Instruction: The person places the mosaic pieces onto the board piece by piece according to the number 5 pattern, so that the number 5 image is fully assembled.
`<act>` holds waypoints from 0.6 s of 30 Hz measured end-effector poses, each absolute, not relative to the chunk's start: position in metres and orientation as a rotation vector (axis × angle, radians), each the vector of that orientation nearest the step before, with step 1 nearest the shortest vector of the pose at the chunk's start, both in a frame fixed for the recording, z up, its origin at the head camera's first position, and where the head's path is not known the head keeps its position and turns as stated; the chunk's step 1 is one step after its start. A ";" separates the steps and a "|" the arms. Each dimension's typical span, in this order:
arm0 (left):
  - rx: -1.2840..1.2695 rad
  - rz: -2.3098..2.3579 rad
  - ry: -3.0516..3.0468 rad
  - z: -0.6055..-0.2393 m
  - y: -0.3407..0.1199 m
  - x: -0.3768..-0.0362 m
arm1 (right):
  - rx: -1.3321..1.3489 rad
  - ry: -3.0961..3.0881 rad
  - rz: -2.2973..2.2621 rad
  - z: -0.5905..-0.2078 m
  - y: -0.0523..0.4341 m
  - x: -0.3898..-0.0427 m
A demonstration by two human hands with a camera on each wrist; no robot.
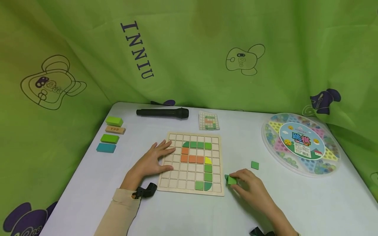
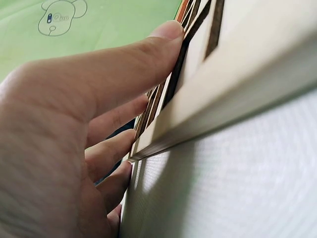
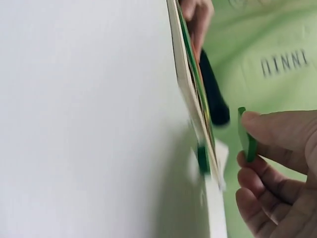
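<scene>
A wooden grid board (image 1: 183, 176) lies on the table, with green, orange and yellow tiles in some of its cells. My left hand (image 1: 150, 160) rests along its left edge, fingers spread; in the left wrist view the thumb (image 2: 166, 37) lies over the frame. To the right of the board, my right hand (image 1: 251, 188) pinches a green square tile (image 1: 231, 180) between thumb and fingers. In the right wrist view this tile (image 3: 246, 136) is held up off the table. A darker green piece (image 1: 226, 177) shows just beyond it, beside the board's right edge.
A loose green tile (image 1: 255, 165) lies right of the board. Behind the board is a pattern card (image 1: 208, 121) and a black microphone (image 1: 162, 113). A round Chinese checkers box (image 1: 268, 144) is at right; several coloured blocks (image 1: 110, 139) line the left side. A green curtain (image 1: 189, 65) surrounds the table.
</scene>
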State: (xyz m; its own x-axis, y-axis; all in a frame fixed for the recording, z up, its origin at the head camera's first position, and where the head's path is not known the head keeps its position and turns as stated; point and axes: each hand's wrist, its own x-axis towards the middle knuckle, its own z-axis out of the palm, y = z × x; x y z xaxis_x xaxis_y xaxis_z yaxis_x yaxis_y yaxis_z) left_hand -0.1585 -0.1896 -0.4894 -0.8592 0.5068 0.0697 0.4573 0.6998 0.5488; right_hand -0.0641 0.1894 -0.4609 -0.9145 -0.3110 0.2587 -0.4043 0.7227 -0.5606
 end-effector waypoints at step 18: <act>0.809 0.869 2.818 -0.489 -0.191 -0.159 | 0.789 -2.862 1.110 -0.466 0.082 -0.072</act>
